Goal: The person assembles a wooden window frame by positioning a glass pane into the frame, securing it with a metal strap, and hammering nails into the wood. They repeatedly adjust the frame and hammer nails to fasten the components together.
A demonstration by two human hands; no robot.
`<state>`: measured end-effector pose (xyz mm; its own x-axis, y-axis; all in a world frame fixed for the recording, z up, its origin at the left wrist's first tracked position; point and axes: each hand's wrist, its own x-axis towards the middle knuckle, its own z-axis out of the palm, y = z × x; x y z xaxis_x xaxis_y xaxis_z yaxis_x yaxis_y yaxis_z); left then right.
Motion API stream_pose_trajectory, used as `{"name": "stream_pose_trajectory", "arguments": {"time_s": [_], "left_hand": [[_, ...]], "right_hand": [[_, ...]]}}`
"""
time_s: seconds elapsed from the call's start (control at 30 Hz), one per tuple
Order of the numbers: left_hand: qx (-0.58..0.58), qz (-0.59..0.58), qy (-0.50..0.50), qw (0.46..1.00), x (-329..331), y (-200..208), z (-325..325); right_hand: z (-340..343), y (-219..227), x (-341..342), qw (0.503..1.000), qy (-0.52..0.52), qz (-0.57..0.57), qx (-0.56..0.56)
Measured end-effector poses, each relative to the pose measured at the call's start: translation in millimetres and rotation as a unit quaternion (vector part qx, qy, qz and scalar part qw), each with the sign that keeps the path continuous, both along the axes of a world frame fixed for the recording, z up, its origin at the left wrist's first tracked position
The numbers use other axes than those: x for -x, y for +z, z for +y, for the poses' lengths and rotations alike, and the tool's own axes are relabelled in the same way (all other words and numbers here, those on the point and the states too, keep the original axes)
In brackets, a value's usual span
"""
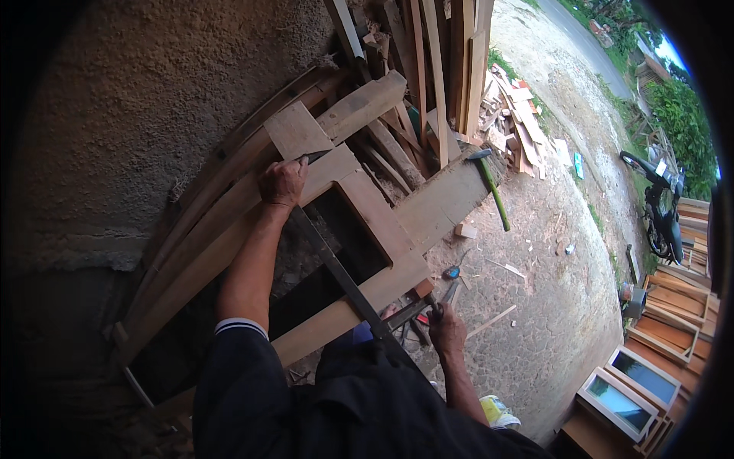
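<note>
A long dark metal bar clamp (335, 266) lies across a wooden frame (378, 294) with a curved outer rail. My left hand (283, 183) is closed around the clamp's far end, at the frame's upper member. Nearer my body, my right hand (446, 330) grips the handle end of the same clamp; its fingers are partly hidden. A small reddish wood block (423, 288) sits at the frame's edge by that end. On a wide plank (440, 203) beyond the frame rests a hammer (489, 183) with a green handle.
A rough wall (153, 115) rises at the left. Timber boards (428, 69) lean at the back beside heaped offcuts (520, 122). A blue tape measure (453, 271) and wood scraps lie on the floor. Window frames (623, 402) and a motorcycle (661, 206) stand at right.
</note>
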<state>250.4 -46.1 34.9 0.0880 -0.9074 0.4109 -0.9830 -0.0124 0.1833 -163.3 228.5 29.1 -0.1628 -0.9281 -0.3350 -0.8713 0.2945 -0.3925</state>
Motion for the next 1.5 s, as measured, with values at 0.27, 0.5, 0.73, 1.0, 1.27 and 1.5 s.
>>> {"name": "stream_pose_trajectory", "arguments": {"time_s": [0.27,0.5,0.73,1.0,1.27,1.5], "left_hand": [[-0.008,-0.015,0.01,1.0,2,14,-6],[-0.008,-0.022,0.003,1.0,0,6,-7],[-0.018,0.001,0.005,1.0,2,4,-6],[-0.016,0.002,-0.001,1.0,1,9,-6],[-0.006,0.007,-0.012,1.0,-3,1,-8],[-0.023,-0.001,-0.011,1.0,-2,2,-9]], "right_hand": [[-63,2,44,0.798,-0.002,-0.412,-0.44],[-3,2,-2,0.999,0.03,-0.008,0.026],[-68,1,48,0.738,-0.027,-0.451,-0.501],[-6,0,5,0.999,0.022,-0.033,0.013],[-64,10,39,0.798,-0.036,-0.388,-0.459],[-21,14,10,0.996,0.05,-0.073,-0.031]]}}
